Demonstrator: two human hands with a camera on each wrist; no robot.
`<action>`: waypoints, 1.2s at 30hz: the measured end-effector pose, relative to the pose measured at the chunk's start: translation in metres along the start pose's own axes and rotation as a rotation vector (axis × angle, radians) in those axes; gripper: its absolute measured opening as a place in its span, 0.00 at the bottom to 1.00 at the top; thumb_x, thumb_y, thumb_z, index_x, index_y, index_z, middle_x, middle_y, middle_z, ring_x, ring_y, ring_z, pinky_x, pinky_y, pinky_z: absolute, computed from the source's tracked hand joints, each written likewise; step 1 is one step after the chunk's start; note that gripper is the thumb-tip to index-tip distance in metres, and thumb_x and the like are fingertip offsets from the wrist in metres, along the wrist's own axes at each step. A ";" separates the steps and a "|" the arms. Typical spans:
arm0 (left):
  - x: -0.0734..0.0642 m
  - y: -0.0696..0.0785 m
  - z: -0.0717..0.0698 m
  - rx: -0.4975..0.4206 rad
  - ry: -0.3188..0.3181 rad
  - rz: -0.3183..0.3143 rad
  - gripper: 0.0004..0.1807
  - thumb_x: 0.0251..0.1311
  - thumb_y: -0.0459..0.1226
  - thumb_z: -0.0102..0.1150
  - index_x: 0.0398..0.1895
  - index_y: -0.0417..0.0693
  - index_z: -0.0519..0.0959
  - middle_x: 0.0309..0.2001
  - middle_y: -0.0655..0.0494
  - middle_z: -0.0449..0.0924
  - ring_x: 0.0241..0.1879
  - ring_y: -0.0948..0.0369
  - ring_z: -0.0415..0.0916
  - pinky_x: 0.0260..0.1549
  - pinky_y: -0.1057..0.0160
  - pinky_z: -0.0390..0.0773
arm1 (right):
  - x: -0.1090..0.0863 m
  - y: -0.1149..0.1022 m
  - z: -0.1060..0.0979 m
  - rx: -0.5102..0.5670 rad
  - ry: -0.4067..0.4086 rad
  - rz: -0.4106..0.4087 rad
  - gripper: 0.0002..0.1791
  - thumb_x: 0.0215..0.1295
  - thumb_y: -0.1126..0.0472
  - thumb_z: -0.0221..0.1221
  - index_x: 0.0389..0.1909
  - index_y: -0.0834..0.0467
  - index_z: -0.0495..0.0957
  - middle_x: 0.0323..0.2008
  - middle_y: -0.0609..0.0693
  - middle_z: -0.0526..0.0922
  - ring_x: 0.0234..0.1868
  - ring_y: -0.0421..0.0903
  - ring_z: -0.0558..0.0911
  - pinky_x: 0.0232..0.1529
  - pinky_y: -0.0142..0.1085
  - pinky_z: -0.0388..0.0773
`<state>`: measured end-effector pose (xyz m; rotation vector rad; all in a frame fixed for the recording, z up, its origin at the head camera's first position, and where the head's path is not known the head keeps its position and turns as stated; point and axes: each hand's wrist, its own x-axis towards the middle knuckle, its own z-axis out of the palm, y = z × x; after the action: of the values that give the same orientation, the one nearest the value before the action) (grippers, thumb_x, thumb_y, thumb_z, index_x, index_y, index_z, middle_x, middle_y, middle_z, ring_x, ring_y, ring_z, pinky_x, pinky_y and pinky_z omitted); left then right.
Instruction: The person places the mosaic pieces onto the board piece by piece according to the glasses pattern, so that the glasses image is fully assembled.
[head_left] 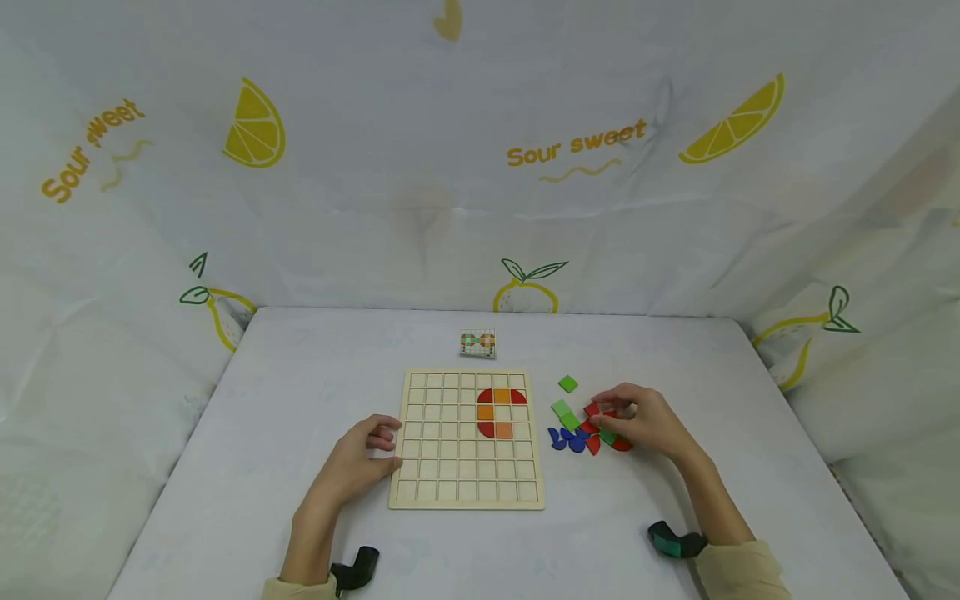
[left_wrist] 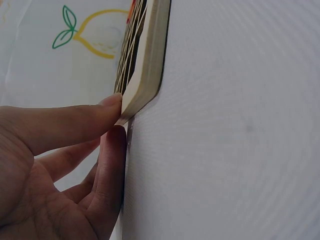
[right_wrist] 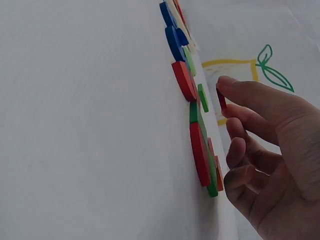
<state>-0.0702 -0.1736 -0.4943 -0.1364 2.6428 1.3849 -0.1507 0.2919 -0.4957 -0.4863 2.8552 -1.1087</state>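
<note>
In the head view, the right hand [head_left: 647,415] is right of centre, low over a cluster of loose pieces. The right wrist view shows a thin red piece [right_wrist: 222,99] pinched narrowly between its thumb and forefinger, the other fingers bent. Close by on the counter [head_left: 600,537] lie blue pieces [head_left: 577,445], light green pieces [head_left: 567,383] and further red and green ones, some overlapping.

The left hand [head_left: 356,458], lower left of centre, touches the left edge of a wooden grid board [head_left: 450,468]; thumb and fingers are spread apart along that edge. Red and orange pieces [head_left: 487,429] fill several cells at the board's upper right. A small patterned card [head_left: 477,343] stands just above the board.

The counter is white. White fabric [head_left: 375,167] printed with lemons and "Sour sweet" lettering hangs behind it and at both sides. Dark devices [head_left: 358,568] sit beside the wrists, near beige sleeves [head_left: 741,573].
</note>
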 end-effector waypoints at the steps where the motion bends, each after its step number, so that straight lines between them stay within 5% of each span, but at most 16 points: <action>1: 0.000 0.000 0.000 0.001 0.000 0.000 0.28 0.54 0.26 0.78 0.59 0.43 0.83 0.48 0.50 0.83 0.48 0.59 0.83 0.50 0.56 0.81 | 0.000 -0.003 0.000 0.018 -0.008 -0.011 0.15 0.63 0.58 0.78 0.49 0.58 0.90 0.36 0.48 0.87 0.36 0.39 0.78 0.34 0.28 0.77; 12: 0.000 -0.001 0.001 0.002 0.003 -0.003 0.28 0.54 0.27 0.79 0.59 0.44 0.83 0.49 0.50 0.84 0.49 0.58 0.84 0.51 0.55 0.81 | 0.004 -0.026 0.014 0.144 -0.146 -0.112 0.15 0.63 0.60 0.77 0.48 0.59 0.90 0.35 0.48 0.88 0.32 0.36 0.79 0.31 0.29 0.78; 19: 0.001 -0.001 0.001 0.001 0.003 0.000 0.28 0.54 0.27 0.79 0.60 0.44 0.83 0.49 0.50 0.83 0.50 0.58 0.84 0.52 0.54 0.82 | 0.010 -0.032 0.024 0.223 -0.223 -0.076 0.17 0.63 0.61 0.77 0.50 0.62 0.88 0.36 0.52 0.87 0.31 0.37 0.80 0.32 0.29 0.81; 36: 0.001 -0.002 0.001 -0.016 -0.001 -0.009 0.28 0.54 0.26 0.78 0.59 0.44 0.83 0.49 0.50 0.83 0.49 0.58 0.83 0.52 0.55 0.81 | 0.021 -0.047 0.041 0.158 -0.224 -0.158 0.16 0.63 0.58 0.77 0.50 0.56 0.89 0.35 0.45 0.88 0.32 0.35 0.81 0.35 0.29 0.82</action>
<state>-0.0704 -0.1740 -0.4964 -0.1486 2.6271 1.4036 -0.1516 0.2260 -0.4933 -0.7819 2.5508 -1.2063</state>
